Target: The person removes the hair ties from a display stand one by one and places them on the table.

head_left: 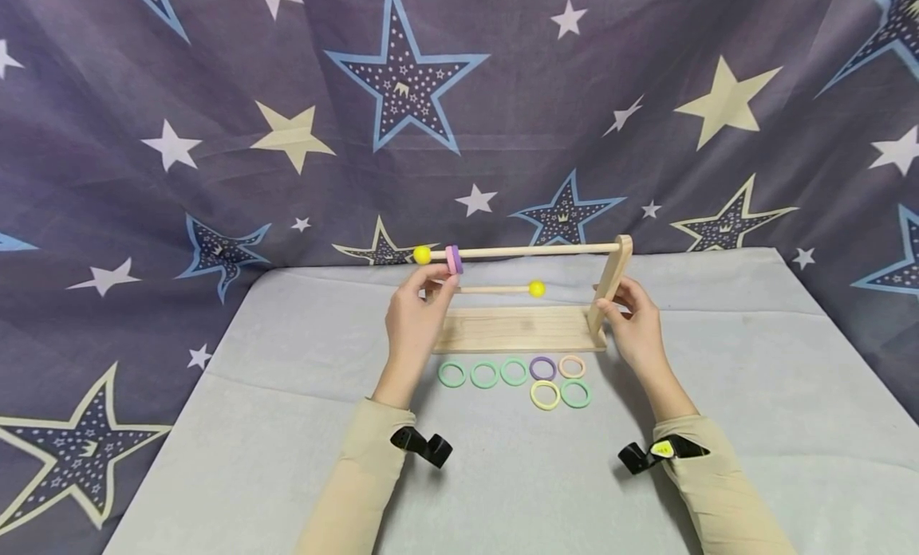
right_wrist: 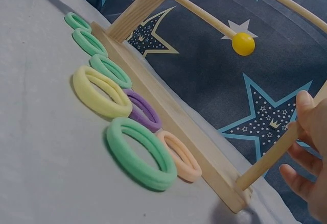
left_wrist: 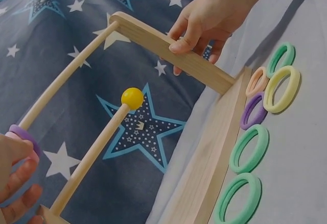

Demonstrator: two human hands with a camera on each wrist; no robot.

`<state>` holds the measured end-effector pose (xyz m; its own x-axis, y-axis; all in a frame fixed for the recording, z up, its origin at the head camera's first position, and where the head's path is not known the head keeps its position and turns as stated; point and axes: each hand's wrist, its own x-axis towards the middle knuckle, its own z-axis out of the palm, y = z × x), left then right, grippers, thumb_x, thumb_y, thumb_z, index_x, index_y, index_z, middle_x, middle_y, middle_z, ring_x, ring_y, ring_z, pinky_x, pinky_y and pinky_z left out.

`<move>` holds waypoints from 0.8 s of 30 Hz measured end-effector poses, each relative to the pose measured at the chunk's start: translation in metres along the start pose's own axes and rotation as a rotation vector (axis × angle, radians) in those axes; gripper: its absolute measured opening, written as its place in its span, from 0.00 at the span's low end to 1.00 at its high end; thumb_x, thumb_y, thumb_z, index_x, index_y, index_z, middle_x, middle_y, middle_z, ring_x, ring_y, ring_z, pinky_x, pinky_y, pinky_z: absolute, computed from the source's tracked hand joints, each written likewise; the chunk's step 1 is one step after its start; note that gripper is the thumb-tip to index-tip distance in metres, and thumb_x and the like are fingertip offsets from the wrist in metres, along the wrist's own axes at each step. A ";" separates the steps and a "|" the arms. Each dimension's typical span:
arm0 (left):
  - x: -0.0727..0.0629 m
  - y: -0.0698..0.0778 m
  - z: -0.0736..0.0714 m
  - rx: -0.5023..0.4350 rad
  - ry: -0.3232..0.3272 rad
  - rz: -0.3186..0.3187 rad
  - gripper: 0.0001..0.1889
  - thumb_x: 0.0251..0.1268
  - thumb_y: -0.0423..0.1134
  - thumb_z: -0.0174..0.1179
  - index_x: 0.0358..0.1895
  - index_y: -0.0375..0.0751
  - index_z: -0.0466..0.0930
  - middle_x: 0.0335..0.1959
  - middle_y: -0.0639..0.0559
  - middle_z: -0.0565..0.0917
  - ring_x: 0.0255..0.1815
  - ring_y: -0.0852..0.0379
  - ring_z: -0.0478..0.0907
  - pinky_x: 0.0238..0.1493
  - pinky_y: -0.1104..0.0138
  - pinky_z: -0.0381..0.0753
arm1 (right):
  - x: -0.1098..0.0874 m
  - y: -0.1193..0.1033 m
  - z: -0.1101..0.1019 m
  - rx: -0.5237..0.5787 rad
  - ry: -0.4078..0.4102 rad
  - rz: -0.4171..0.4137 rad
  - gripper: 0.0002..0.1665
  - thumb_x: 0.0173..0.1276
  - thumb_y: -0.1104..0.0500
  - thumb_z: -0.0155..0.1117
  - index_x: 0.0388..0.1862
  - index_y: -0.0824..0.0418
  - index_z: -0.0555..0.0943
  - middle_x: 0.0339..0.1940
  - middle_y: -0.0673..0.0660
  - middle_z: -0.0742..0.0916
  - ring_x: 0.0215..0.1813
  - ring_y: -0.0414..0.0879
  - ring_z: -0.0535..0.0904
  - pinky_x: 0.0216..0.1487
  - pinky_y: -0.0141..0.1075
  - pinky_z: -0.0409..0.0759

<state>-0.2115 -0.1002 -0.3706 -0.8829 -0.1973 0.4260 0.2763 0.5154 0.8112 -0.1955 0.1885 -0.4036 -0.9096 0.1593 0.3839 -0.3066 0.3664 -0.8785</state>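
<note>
A wooden rack has a flat base [head_left: 517, 329], a right upright [head_left: 609, 288] bearing a long upper rod [head_left: 538, 250], and a shorter lower rod [left_wrist: 92, 160] from the left. Each rod ends in a yellow ball [head_left: 537, 289]. Near the upper rod's left end hang a pink hair tie [head_left: 450, 260] and a purple hair tie [head_left: 458, 259], both around the rod. My left hand [head_left: 420, 312] pinches the pink one, its thumb on it in the left wrist view. With thumb and fingers, my right hand [head_left: 636, 324] grips the right upright.
In front of the base lie several loose hair ties: green [head_left: 452, 373], purple [head_left: 542, 368], peach [head_left: 572, 367] and yellow [head_left: 545, 395]. A light grey cloth [head_left: 517, 491] covers the table. Behind it hangs a dark star-patterned curtain [head_left: 502, 100].
</note>
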 end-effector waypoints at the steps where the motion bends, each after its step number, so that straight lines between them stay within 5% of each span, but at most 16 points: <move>1: 0.000 0.000 0.000 0.002 -0.001 0.001 0.10 0.65 0.47 0.66 0.45 0.49 0.87 0.39 0.57 0.87 0.39 0.56 0.82 0.37 0.62 0.74 | 0.000 -0.001 0.000 0.003 0.000 0.001 0.23 0.68 0.71 0.63 0.61 0.76 0.73 0.53 0.73 0.83 0.47 0.32 0.76 0.43 0.21 0.73; 24: 0.000 0.000 -0.007 0.030 0.049 -0.011 0.11 0.66 0.48 0.66 0.45 0.48 0.87 0.38 0.52 0.88 0.40 0.54 0.82 0.41 0.62 0.76 | 0.001 0.001 0.000 0.004 0.004 -0.006 0.23 0.67 0.71 0.63 0.61 0.76 0.73 0.53 0.72 0.83 0.47 0.33 0.76 0.41 0.20 0.73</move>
<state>-0.2091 -0.1059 -0.3682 -0.8659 -0.2432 0.4371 0.2545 0.5379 0.8037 -0.1969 0.1892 -0.4045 -0.9068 0.1606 0.3897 -0.3128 0.3633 -0.8776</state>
